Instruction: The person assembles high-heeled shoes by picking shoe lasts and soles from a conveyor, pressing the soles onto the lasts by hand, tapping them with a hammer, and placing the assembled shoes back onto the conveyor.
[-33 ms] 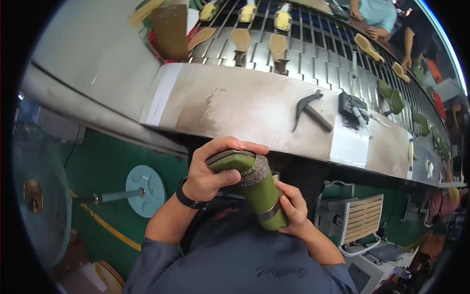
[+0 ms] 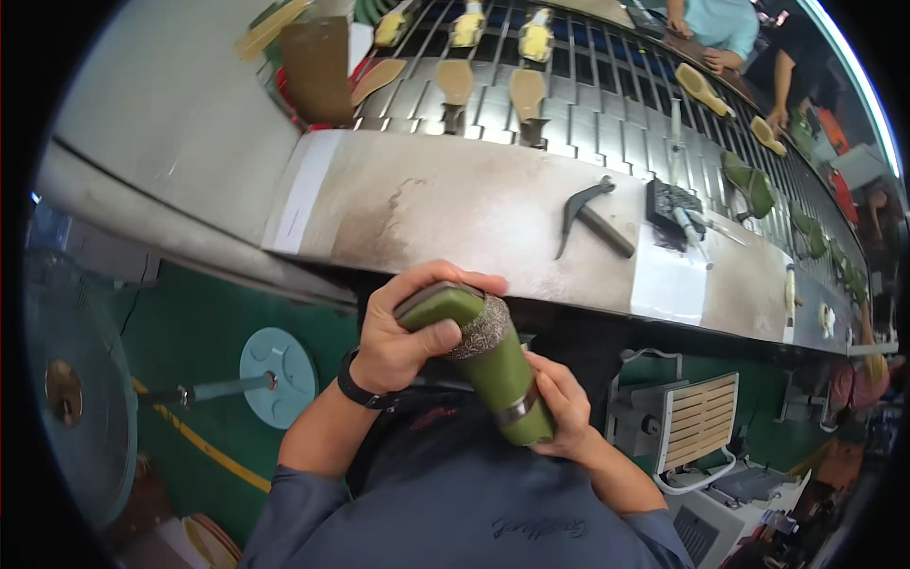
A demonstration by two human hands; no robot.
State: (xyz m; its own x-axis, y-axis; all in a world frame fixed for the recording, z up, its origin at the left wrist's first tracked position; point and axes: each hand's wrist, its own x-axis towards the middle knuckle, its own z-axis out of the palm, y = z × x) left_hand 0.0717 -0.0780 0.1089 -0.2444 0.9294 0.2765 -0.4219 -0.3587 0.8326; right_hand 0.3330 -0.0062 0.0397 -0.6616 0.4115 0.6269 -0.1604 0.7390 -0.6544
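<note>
Both my hands hold an olive-green shoe [image 2: 493, 365] with a glittery band around it, just below the edge of a worn metal workbench [image 2: 445, 204]. My left hand [image 2: 403, 332] wraps around the shoe's upper end, and a black band sits on that wrist. My right hand [image 2: 566, 408] cups the lower end from underneath. The shoe is tilted, with its upper end pointing toward the bench.
A hammer [image 2: 592, 216] and a black brush-like tool [image 2: 673, 211] lie on the bench. Behind it a slatted conveyor [image 2: 588, 90] carries tan soles [image 2: 455, 81] and green shoes [image 2: 749, 180]. Other people [image 2: 720, 24] stand beyond. A fan [image 2: 71, 379] stands left, a slatted seat [image 2: 700, 422] right.
</note>
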